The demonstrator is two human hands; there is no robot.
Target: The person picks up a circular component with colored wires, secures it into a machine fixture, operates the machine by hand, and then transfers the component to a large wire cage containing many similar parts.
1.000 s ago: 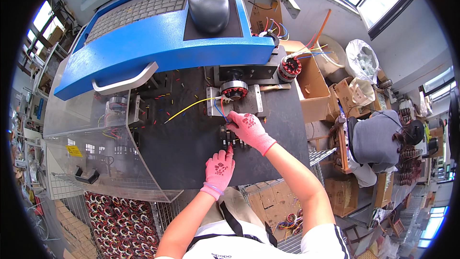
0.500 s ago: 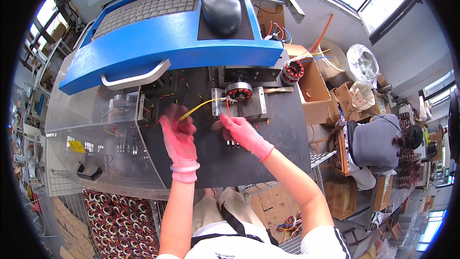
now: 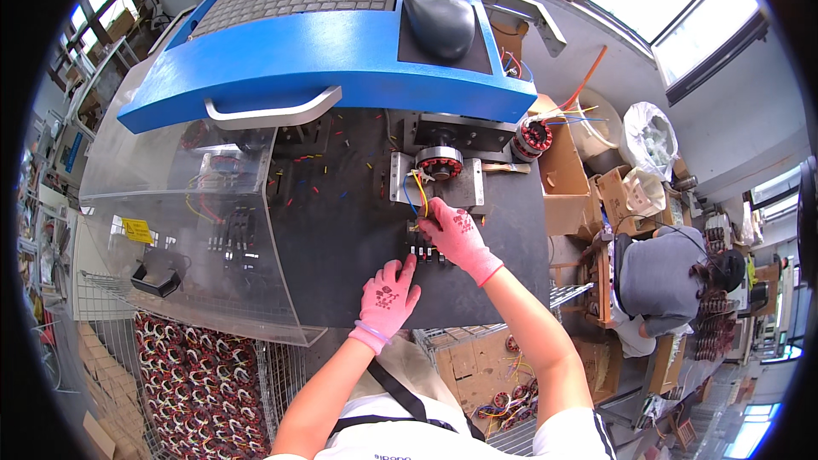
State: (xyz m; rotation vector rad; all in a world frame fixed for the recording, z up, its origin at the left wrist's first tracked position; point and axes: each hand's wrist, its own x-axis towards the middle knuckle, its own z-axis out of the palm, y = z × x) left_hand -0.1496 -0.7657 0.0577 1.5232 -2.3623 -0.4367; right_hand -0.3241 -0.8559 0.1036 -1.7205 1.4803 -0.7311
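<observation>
Both my hands wear pink gloves. My right hand (image 3: pixel 457 234) pinches the end of a yellow wire (image 3: pixel 420 183) just above a row of small black wire clips (image 3: pixel 430 254). A blue wire (image 3: pixel 410 196) hangs beside it. The wires come from a motor stator with red windings (image 3: pixel 439 164), which is mounted on a metal fixture (image 3: pixel 465 194). Lower and to the left, my left hand (image 3: pixel 389 298) holds nothing, its index finger stretched out to the leftmost clip and its thumb apart. The fingertips of my right hand partly hide the wire ends.
A blue drawer (image 3: pixel 281 64) with keyboard and mouse overhangs the bench's far side. At left stands a clear plastic cover (image 3: pixel 187 230). Another wired stator (image 3: pixel 532 138) sits by a cardboard box (image 3: pixel 567 175) at right. Coloured sleeve bits dot the black mat (image 3: pixel 341 238). A person (image 3: pixel 673 273) sits farther right.
The yellow wire swung from the left to hang down toward the clips, now in my right hand. My left hand let go of it and moved down and right to the clips.
</observation>
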